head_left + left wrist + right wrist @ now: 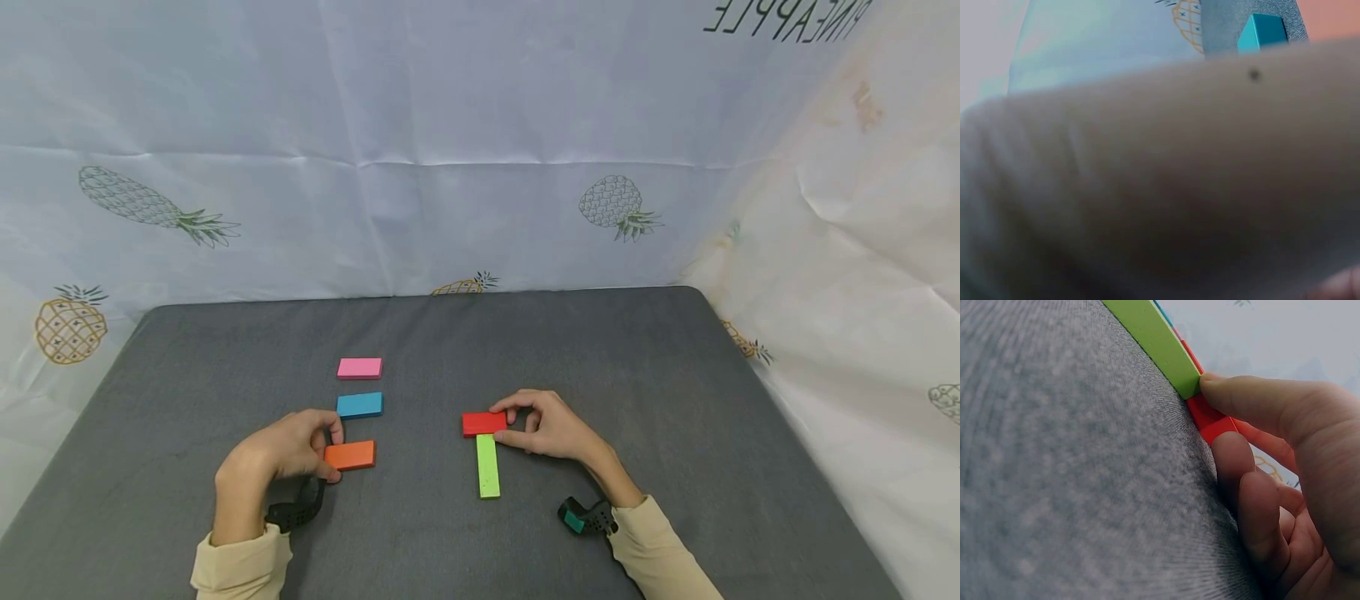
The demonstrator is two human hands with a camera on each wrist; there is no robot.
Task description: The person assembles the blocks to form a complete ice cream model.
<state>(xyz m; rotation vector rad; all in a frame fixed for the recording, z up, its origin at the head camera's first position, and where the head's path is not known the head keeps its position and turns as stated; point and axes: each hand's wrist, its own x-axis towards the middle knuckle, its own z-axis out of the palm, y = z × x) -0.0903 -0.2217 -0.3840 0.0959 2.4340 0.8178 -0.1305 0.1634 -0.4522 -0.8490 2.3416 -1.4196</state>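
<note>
My left hand (288, 448) pinches the left end of an orange block (352, 455) lying on the grey table, thumb on the near side and fingers on the far side. My right hand (551, 427) holds the right end of a red block (482, 424) between thumb and fingers. A lime green block (487, 468) runs toward me from the red one's near edge, making a T shape. In the right wrist view the thumb tip lies at the corner where the green block (1160, 347) meets the red block (1213, 419). Blurred skin hides most of the left wrist view.
Beyond the orange block lie a blue block (360, 405) and, farther back, a pink block (360, 368), roughly in a column. The grey cloth-covered table (622, 350) ends at a pineapple-print curtain (450, 225) behind and at the sides. Each wrist wears a dark camera strap (296, 507).
</note>
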